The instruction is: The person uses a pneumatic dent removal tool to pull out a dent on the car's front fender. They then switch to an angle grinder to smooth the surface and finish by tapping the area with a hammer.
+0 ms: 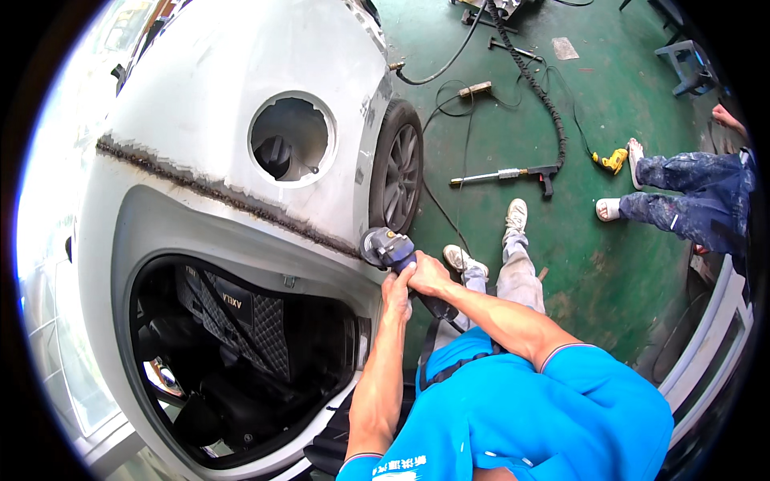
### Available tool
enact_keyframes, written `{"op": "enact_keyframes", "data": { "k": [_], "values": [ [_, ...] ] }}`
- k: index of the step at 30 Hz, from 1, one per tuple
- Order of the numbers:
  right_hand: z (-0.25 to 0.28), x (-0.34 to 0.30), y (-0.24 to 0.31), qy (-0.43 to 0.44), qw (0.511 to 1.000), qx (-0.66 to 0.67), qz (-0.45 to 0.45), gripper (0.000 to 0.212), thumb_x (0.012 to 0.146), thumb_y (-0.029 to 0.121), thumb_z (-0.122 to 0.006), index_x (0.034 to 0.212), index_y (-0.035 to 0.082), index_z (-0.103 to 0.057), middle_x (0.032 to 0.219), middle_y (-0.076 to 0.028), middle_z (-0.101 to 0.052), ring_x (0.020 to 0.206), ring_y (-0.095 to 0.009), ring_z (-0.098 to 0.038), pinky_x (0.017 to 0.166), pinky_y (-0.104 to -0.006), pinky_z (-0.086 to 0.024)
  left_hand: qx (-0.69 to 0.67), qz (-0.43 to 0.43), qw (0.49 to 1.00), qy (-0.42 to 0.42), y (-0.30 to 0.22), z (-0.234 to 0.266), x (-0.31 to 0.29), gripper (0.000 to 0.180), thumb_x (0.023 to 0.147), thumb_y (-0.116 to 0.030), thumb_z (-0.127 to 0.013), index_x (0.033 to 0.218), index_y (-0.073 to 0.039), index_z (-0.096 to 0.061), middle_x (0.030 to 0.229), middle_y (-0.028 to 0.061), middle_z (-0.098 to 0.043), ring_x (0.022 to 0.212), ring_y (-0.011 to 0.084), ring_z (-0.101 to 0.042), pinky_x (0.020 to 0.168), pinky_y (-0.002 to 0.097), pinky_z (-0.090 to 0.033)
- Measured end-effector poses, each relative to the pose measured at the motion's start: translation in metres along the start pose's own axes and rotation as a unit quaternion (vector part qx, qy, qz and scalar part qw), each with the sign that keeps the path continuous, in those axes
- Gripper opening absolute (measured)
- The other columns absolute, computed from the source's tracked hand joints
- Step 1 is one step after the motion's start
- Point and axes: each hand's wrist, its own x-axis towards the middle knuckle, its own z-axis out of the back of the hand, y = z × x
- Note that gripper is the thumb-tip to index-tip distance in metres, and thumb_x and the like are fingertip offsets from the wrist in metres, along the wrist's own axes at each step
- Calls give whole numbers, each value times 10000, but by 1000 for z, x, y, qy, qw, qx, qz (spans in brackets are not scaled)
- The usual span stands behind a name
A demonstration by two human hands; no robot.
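Both my hands are wrapped round an angle grinder (391,251) with a dark blue body and a grey metal head. My left hand (398,291) grips it from below and my right hand (431,275) closes on the body beside it. The grinder's disc end is at the lower right end of a rough brown weld seam (228,200) across the light grey car panel (216,72); whether it touches cannot be told. Above the seam, the round fuel filler opening (292,138) holds a black cap. The grinder's cord trails by my right forearm.
The rear wheel (397,167) is just beyond the grinder. Below the seam gapes the open door frame (241,264). On the green floor lie a long-barrelled tool (513,173) with a coiled hose, a power strip (475,90) and a yellow power tool (613,160). Another person's legs (682,200) are at right.
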Motion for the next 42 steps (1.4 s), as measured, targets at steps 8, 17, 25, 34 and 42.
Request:
{"op": "enact_keyframes", "data": {
  "k": [8, 17, 25, 34, 42],
  "values": [
    [-9, 0, -3, -7, 1000, -18, 10, 525, 786, 384, -604, 1108, -26, -542, 1073, -279, -666, 1036, -435, -648, 874, -516, -499, -5, -11, 1000, -10, 5, 4, -2, 530, 830, -294, -754, 1219, 20, -579, 1165, 104, -627, 1116, 210, -565, 989, 393, -416],
    [-6, 3, 3, -31, 999, 1, 14, 524, 786, 391, -614, 1104, -17, -532, 1065, -280, -667, 1035, -432, -649, 871, -515, -497, -4, -38, 999, 21, -6, 3, 3, 518, 850, -263, -737, 1236, 35, -560, 1211, 125, -611, 1144, 223, -561, 1018, 374, -410],
    [-2, 1, 4, -35, 999, 7, 15, 526, 793, 404, -609, 1092, -21, -533, 1049, -281, -671, 1014, -438, -654, 854, -516, -499, 13, -56, 998, 22, -11, -3, 2, 474, 856, -267, -733, 1221, 0, -589, 1171, 86, -625, 1106, 204, -560, 969, 379, -422],
    [-2, -6, 4, -22, 999, -20, 17, 498, 790, 370, -596, 1072, -36, -534, 1022, -294, -668, 1006, -447, -651, 851, -524, -500, -26, -30, 999, -3, 5, 2, -3, 503, 836, -264, -745, 1213, 22, -576, 1184, 106, -601, 1110, 220, -562, 958, 402, -444],
    [-9, -9, -3, -1, 999, -33, 19, 511, 794, 393, -600, 1084, -24, -542, 1046, -282, -669, 1012, -446, -650, 860, -525, -498, -45, -27, 998, -30, 16, 4, -13, 544, 822, -272, -758, 1227, 31, -557, 1209, 111, -598, 1120, 211, -562, 977, 392, -427]
  ]
}}
